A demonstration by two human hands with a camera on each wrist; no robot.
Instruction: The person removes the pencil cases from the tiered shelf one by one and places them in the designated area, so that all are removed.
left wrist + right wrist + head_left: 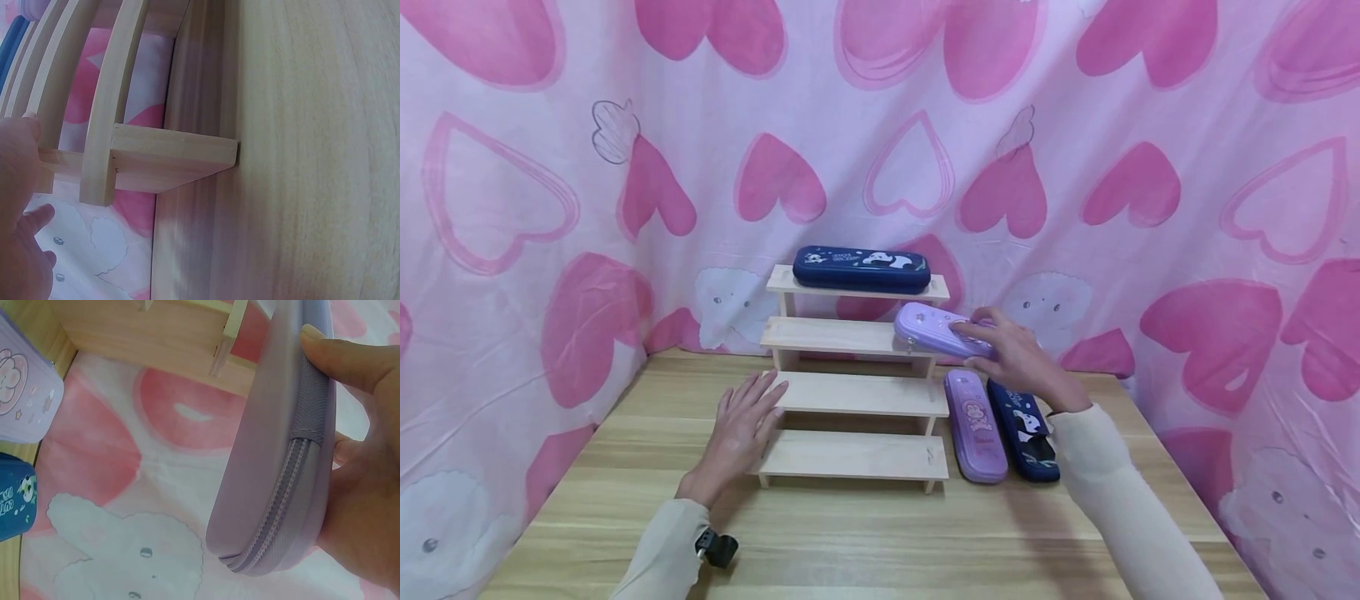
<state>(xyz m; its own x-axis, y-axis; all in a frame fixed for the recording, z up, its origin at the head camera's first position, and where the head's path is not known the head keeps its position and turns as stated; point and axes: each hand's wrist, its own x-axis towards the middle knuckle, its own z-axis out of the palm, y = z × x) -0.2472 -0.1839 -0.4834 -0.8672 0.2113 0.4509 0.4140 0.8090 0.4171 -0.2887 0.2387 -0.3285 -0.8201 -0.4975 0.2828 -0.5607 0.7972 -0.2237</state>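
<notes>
My right hand grips a lilac zippered pencil case by its right end, at the right end of the second shelf from the top. In the right wrist view, the thumb presses near the zip of this pencil case. My left hand rests at the left side of the stepped wooden rack, fingers fairly straight. The left wrist view has these fingers beside the rack's left end. A navy pencil case with a panda print lies along the top shelf.
On the table, right of the rack, lie another lilac pencil case and a second navy panda case, side by side. A pink heart-patterned curtain hangs behind. The left wrist wears a black device.
</notes>
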